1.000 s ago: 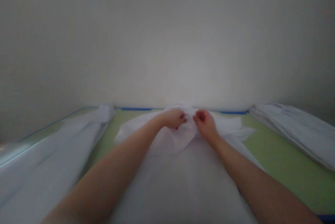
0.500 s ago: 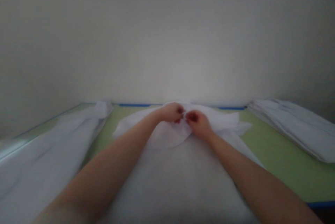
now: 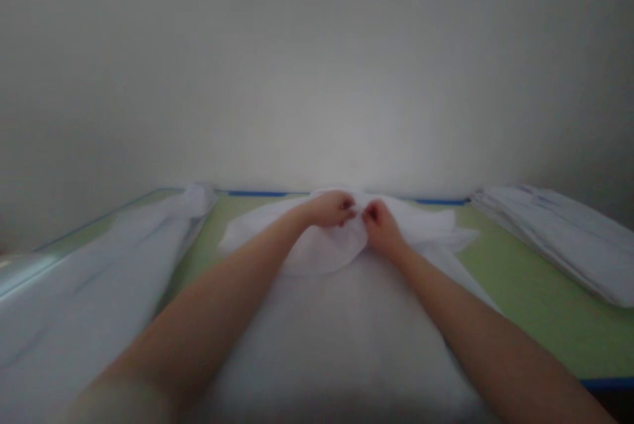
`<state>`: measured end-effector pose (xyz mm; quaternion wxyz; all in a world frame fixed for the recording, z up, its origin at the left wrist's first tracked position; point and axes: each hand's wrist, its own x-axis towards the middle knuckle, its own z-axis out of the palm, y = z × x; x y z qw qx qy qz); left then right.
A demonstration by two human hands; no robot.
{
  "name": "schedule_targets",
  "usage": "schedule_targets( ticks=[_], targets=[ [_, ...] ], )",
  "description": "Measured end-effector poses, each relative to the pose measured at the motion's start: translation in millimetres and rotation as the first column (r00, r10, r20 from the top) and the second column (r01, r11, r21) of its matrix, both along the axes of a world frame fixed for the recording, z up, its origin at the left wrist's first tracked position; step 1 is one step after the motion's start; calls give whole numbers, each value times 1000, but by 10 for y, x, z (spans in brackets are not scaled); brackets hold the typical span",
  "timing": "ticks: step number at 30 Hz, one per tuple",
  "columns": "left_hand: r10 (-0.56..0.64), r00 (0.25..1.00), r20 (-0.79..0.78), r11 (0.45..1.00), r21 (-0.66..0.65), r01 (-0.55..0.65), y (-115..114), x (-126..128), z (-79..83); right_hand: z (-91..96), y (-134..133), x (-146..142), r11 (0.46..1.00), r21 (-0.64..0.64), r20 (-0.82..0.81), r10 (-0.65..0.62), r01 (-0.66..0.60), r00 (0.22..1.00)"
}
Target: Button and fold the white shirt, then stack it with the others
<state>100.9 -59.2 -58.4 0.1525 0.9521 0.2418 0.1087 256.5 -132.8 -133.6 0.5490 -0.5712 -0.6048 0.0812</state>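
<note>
A thin white garment (image 3: 341, 318) lies spread lengthwise before me, its far part bunched in loose folds with sleeve-like ends out to both sides. Both arms reach to that far part. My left hand (image 3: 331, 209) is closed in a pinch on the white fabric near the middle. Just to its right, my right hand (image 3: 380, 224) pinches the same garment between thumb and fingers. A small gap with a bit of white cloth separates the fingertips. Blur hides the detail of what is pinched.
The table (image 3: 535, 298) has a green top with blue edging. On the left lies another long white cloth piece (image 3: 113, 279); a stack of folded white cloth (image 3: 569, 232) rests at the right. A plain pale wall (image 3: 317, 67) stands behind the table's far edge.
My hands have drawn slightly apart, opening a small gap between the fingertips, and the right hand has shifted a little right and up. The side piles stay put.
</note>
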Motion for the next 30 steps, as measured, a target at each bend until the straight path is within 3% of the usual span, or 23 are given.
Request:
schedule_targets(
  ticks=[8,11,17,24,30],
  targets=[
    [-30,999,28,952,305,20,-109,81,-54,2,7,43,997,29,6,-71,71,997],
    [-23,1000,-4,932,362,23,-125,79,-57,11,7,51,996,27,36,-83,82,996],
    [11,998,-67,914,406,17,-156,72,-57,67,-42,45,998,4,100,-58,58,993],
    [-3,998,-60,899,436,29,-160,76,-68,107,-82,51,993,-40,63,-104,107,993],
    [38,996,-81,914,405,-2,-205,92,-56,130,-111,38,991,-63,48,-113,116,992]
  ],
)
